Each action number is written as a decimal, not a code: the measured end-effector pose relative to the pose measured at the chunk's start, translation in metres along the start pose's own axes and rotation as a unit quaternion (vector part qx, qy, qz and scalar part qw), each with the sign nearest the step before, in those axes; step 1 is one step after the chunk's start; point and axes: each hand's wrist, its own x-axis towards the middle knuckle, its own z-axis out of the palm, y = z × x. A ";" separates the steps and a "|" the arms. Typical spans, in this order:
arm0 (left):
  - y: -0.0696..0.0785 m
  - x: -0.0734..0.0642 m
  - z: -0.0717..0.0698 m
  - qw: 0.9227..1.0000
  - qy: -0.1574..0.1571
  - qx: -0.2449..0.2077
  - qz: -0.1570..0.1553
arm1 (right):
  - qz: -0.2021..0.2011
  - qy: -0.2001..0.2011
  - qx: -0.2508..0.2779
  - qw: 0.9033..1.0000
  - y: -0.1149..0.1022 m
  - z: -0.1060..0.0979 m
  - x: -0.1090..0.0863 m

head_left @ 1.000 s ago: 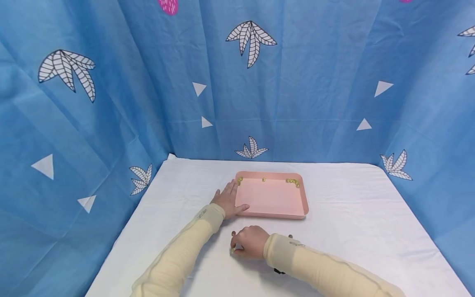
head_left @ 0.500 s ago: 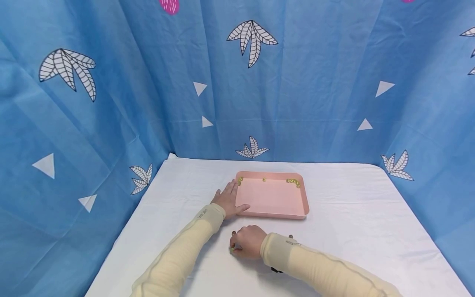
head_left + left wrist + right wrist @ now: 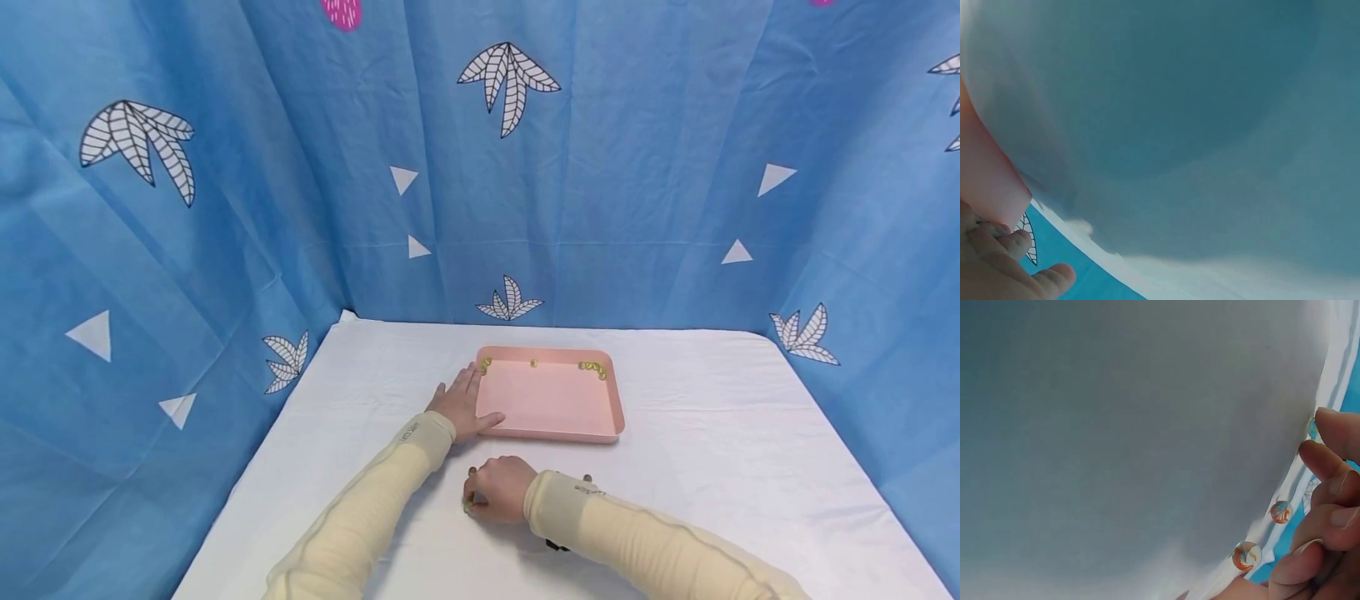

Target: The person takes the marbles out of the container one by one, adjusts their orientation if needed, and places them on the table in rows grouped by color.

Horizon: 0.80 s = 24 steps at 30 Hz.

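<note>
My right hand pinches a clear yellow-green marble between thumb and fingertips, low over the white table in front of the tray. The right wrist view shows that marble at the tips, partly hidden by them. Two orange-swirled marbles lie near the curled fingers there. My left hand rests along the left side of a shallow pink tray, fingers extended and thumb over the near left corner. In the left wrist view the tray's pink wall rises beside the fingers.
Inside the tray, yellow-green marbles cluster in the far right corner. A few more sit in the far left corner, and a single marble lies at the back wall. A dark marble lies beyond the right sleeve. A blue patterned curtain surrounds the table.
My right hand and forearm have shifted very slightly left, with the marble still in the fingertips. The left hand and tray stay in place.
</note>
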 end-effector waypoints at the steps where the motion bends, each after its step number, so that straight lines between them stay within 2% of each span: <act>1: 0.000 0.000 0.000 1.000 0.000 -0.001 0.000 | 0.000 -0.001 0.003 1.000 0.000 0.000 0.000; 9: 0.001 -0.001 -0.001 1.000 -0.001 -0.004 -0.001 | -0.001 0.003 0.015 1.000 0.002 -0.007 -0.001; 17: 0.002 -0.001 -0.002 1.000 -0.003 0.001 -0.004 | -0.005 0.031 0.044 0.999 0.012 -0.023 -0.007; 24: 0.004 -0.002 -0.004 1.000 -0.014 -0.001 -0.016 | 0.043 0.033 0.103 0.993 0.030 -0.042 -0.015</act>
